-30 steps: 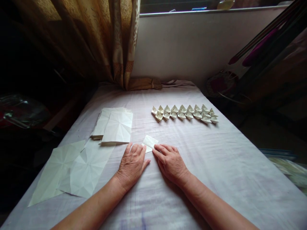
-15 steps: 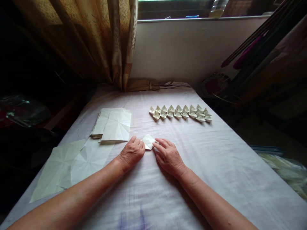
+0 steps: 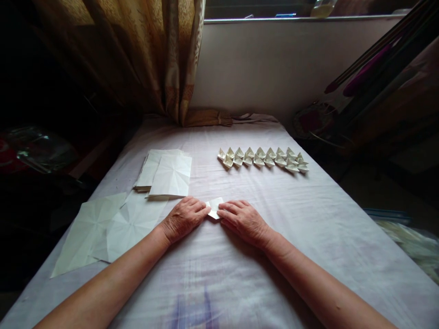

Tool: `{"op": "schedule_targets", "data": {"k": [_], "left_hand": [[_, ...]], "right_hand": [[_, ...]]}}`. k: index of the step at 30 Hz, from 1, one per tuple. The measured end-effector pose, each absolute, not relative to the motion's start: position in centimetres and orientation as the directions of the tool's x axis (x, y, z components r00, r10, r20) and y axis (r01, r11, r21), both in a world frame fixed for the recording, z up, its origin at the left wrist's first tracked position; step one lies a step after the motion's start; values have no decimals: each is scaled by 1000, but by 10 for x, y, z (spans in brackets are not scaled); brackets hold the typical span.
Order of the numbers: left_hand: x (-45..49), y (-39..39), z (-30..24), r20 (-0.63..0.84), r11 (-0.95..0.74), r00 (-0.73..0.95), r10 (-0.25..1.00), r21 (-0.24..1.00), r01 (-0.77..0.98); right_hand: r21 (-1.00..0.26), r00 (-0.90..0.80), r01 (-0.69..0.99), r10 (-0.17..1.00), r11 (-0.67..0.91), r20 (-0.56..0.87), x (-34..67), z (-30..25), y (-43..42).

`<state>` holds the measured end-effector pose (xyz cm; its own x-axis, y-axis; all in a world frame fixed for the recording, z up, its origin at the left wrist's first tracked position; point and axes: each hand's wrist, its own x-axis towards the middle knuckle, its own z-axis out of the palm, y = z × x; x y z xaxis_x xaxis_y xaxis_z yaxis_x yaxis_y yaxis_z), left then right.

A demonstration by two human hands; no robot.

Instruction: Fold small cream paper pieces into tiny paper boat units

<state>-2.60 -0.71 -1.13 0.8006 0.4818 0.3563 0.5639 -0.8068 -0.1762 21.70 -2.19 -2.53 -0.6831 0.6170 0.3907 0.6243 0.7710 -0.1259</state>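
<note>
Between my two hands, low over the cloth, is a small piece of folded white paper [image 3: 215, 209]. My left hand [image 3: 185, 217] has its fingers closed on the paper's left side. My right hand [image 3: 244, 222] grips the opposite side, fingers together and thumb underneath. Parts of the paper's edges are hidden by my fingertips. Beyond my hands to the right stand two rows of small folded paper boats [image 3: 259, 159], set close together. Left of my hands lies a stack of creased paper sheets [image 3: 171, 176].
Loose creased sheets [image 3: 89, 226] lie at the left by my forearm. A pale sheet [image 3: 274, 274] covers the table-like surface. A patterned curtain [image 3: 171, 59] hangs at the back left, near a white wall [image 3: 254, 68]. A plastic bag [image 3: 408, 237] is beyond the right edge.
The folded paper's outline has gone from pointed at the top to flatter and more squared. My right fingers have moved further onto it. The whole view has shifted slightly.
</note>
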Motion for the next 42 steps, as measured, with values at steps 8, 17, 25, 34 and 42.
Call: {"op": "schedule_targets", "data": {"k": [8,17,25,34,42], "left_hand": [[-30,-16,-5,355,-821,788,504,-87,564],[-24,-56,-10,375,-778,705,602,74,624],[-22,-55,-10,387,-767,685,618,104,633],[-25,-59,-13,395,-755,664,635,138,641],[-24,-59,-13,430,-761,653,624,144,633]], "right_hand": [[-73,-703,562,522,824,484,219,-25,-22],[-237,-693,541,587,807,418,212,-24,-32],[-403,-651,536,667,742,362,215,-22,-19],[-626,-372,620,880,472,295,193,-28,-21],[-652,-257,675,938,346,232,182,-24,-24]]}}
